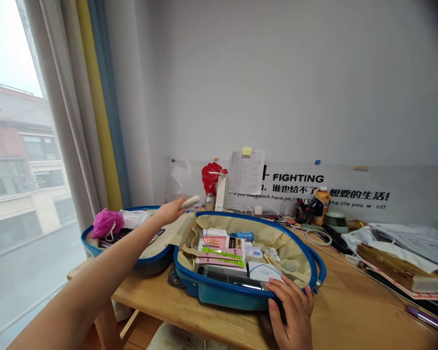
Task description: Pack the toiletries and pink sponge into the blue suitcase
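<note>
- Left grip [171, 212] closed around a white tube [190, 201], held above the open blue suitcase [208, 291].
- Right grip [290, 311] curled over the suitcase's near rim.
- Suitcase lies on a wooden surface [350, 291], its lid half by the edge.
- Risk: a knock could tip it, spilling the loose boxes [219, 248]; the tube could slip from the fingers.
</note>
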Demonstrator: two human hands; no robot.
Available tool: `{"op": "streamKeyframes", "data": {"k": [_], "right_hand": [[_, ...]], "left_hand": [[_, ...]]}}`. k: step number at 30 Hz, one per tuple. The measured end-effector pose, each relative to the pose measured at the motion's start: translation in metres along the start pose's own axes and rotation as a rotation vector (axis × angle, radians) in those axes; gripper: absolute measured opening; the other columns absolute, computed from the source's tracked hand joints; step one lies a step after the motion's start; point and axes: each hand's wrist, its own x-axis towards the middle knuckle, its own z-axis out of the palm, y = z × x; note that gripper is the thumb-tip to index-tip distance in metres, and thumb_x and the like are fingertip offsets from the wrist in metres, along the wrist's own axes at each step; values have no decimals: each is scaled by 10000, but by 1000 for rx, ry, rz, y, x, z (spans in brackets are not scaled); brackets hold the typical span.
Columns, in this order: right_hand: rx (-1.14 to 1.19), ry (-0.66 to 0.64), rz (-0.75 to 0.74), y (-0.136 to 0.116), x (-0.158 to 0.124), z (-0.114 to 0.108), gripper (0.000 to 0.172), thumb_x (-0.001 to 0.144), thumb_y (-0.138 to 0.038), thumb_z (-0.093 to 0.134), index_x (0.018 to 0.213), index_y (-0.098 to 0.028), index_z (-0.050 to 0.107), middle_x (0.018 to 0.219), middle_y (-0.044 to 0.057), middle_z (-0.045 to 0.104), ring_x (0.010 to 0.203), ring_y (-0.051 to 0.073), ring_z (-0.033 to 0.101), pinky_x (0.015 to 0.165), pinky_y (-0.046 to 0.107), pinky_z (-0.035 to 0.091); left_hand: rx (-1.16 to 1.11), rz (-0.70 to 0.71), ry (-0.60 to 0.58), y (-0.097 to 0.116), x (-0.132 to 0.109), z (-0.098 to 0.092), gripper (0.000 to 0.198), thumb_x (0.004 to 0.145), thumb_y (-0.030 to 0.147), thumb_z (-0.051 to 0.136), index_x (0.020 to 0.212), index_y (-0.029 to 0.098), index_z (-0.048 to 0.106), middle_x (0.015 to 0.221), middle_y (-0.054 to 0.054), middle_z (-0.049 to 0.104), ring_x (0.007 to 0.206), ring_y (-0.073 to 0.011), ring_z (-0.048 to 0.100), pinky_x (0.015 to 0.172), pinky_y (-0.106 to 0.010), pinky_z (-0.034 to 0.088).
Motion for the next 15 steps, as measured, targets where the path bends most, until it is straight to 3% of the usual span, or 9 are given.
{"op": "streamKeyframes", "data": {"k": [4,8,11,15], "right_hand": [[5,-1,5,0,0,0,221,918,-287,425,1009,-251,623,972,15,690,1051,208,596,1108,443,205],[2,-2,5,0,-1,0,216,912,-283,428,1006,-254,620,962,12,690,1044,209,600,1105,440,205],[-3,6,0,1,-2,1,222,914,-280,422,1018,-250,616,961,16,690,1042,212,599,1102,437,203],[-13,-14,13,1,-3,1,233,915,-287,419,1013,-258,629,982,17,691,1045,214,604,1097,446,214]], "left_hand": [[-94,310,-235,79,4,3,431,899,529,470,1201,230,543,1016,-43,711,903,-186,650,781,-269,482],[-71,440,-385,143,-1,16,445,913,541,473,1107,164,606,1048,-73,679,906,-176,637,833,-359,499],[-7,464,-455,177,-3,27,424,903,534,511,1065,159,626,1063,-73,663,952,-187,628,884,-417,496],[54,469,-482,204,-3,43,429,885,534,542,1056,152,637,1087,-93,665,1022,-215,622,931,-461,477]]}}
